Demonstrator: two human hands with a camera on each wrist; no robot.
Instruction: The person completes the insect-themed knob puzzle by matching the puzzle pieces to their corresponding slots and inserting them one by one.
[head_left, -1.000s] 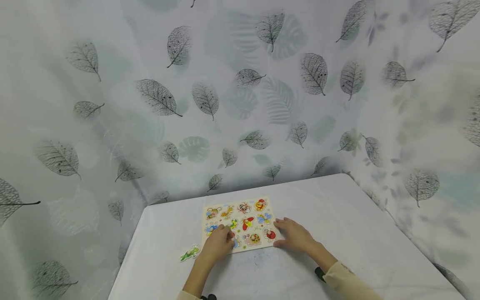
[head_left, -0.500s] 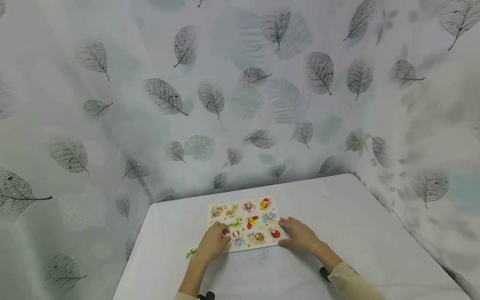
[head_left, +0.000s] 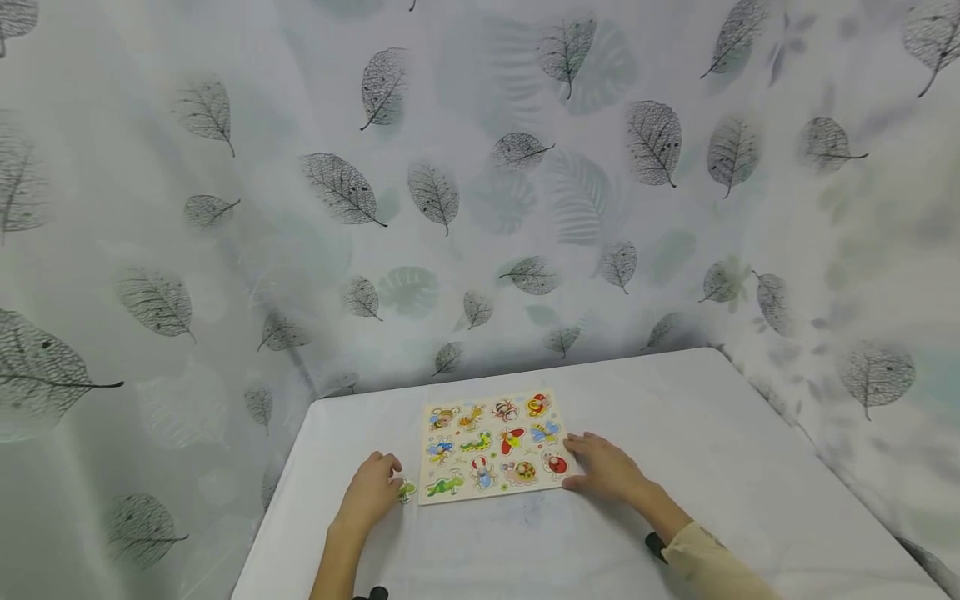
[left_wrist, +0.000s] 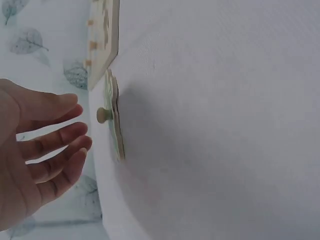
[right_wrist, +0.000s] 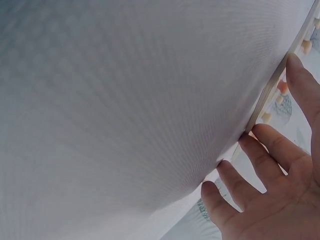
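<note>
A wooden peg puzzle board with colourful insect pictures lies flat on the white-covered table. Beside its lower left corner lies a green insect-shaped puzzle piece, partly hidden by my left hand. In the left wrist view the piece rests flat with its round knob pointing up. The left hand's loosely bent fingers hover close to that knob, with a small gap between. My right hand touches the board's right edge with its thumb and fingertips spread; the right wrist view shows the fingers fairly straight.
The white table cover spreads around the board on all sides. A leaf-printed curtain hangs behind the table and along both sides. Small knobs stand up from the board in the left wrist view.
My left hand has moved off the board's lower left part and leftward to the loose green piece, uncovering the green picture in that corner. The right hand stays at the board's edge.
</note>
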